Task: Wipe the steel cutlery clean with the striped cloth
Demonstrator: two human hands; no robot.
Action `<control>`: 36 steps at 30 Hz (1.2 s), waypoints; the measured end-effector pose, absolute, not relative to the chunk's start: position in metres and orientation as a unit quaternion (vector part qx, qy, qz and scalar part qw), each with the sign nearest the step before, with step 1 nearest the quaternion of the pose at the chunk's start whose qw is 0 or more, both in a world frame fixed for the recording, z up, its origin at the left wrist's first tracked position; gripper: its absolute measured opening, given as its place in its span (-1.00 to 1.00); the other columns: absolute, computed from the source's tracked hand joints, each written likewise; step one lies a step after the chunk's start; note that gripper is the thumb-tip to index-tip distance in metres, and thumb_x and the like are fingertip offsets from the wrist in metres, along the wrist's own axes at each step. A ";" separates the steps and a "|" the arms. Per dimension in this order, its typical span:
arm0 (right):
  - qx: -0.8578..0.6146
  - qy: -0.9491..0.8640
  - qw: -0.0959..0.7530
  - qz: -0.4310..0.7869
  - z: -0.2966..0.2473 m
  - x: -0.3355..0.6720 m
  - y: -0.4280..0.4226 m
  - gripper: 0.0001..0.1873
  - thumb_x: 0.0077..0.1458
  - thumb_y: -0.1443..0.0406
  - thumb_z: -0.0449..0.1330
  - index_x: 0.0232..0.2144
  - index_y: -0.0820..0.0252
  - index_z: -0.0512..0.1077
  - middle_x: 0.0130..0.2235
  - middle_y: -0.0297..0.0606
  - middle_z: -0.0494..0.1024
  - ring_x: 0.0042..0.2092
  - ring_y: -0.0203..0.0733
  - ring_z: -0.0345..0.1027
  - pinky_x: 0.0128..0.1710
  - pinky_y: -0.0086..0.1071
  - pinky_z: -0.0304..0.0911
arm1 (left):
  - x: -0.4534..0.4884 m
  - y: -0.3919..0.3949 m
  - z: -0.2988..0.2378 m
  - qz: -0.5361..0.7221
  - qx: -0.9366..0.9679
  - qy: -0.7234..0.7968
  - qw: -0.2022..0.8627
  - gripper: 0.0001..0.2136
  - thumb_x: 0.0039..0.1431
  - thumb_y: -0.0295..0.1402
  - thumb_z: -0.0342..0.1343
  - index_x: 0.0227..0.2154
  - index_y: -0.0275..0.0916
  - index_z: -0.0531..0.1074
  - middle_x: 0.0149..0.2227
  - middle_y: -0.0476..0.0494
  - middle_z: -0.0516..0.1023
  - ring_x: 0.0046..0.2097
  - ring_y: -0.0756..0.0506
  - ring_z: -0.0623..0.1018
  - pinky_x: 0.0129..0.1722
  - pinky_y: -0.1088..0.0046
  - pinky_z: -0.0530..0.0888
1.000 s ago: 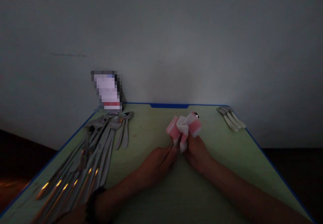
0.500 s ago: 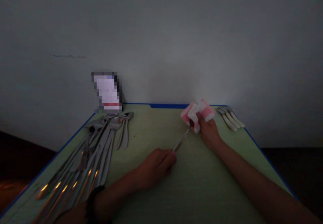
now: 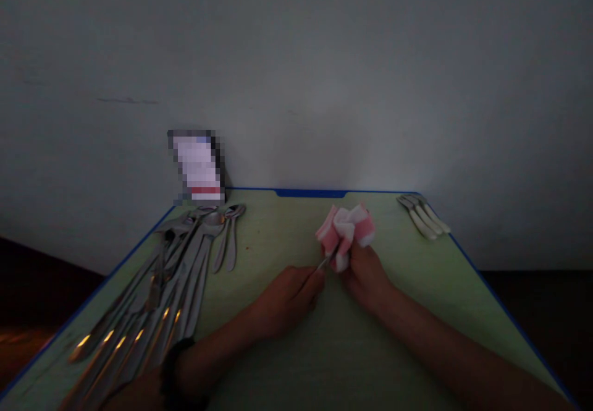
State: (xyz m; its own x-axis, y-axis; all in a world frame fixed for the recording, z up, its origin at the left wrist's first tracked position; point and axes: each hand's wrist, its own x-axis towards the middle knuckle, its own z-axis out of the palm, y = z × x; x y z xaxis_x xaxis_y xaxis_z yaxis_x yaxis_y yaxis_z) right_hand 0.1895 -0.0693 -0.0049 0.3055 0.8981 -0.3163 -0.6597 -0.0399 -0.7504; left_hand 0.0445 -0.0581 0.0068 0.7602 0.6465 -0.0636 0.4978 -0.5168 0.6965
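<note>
My left hand [image 3: 290,300] is closed around the handle of a slim metal piece of cutlery [image 3: 326,261]. The far end of that cutlery is hidden in a pink and white cloth [image 3: 345,228], so its kind does not show. Bunched around it, the cloth is gripped by my right hand [image 3: 368,275], whose fingers are mostly covered by the folds. Both hands are close together over the middle of the green table [image 3: 278,368].
Spoons and other long metal cutlery [image 3: 178,281] lie in a pile at left, two small spoons [image 3: 229,238] beside it. White-handled forks [image 3: 421,216] lie at the right edge. A blurred-out phone-like device [image 3: 197,167] leans against the wall [image 3: 296,77].
My right hand and the cloth have slid down along the cutlery toward my left hand, so less of the metal handle shows. My left hand has barely moved.
</note>
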 end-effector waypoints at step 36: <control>-0.448 -0.272 0.728 0.443 -0.014 0.250 -0.031 -0.67 -0.19 0.12 0.28 -0.37 0.21 0.44 -0.38 -0.30 0.54 -0.38 -0.27 0.38 -0.42 -0.42 0.26 | 0.042 -0.064 0.012 0.091 0.830 0.366 0.412 -0.61 0.29 -0.21 -0.34 -0.58 -0.23 0.18 -0.60 0.06 0.26 -0.54 0.03 0.29 -0.50 0.53 0.22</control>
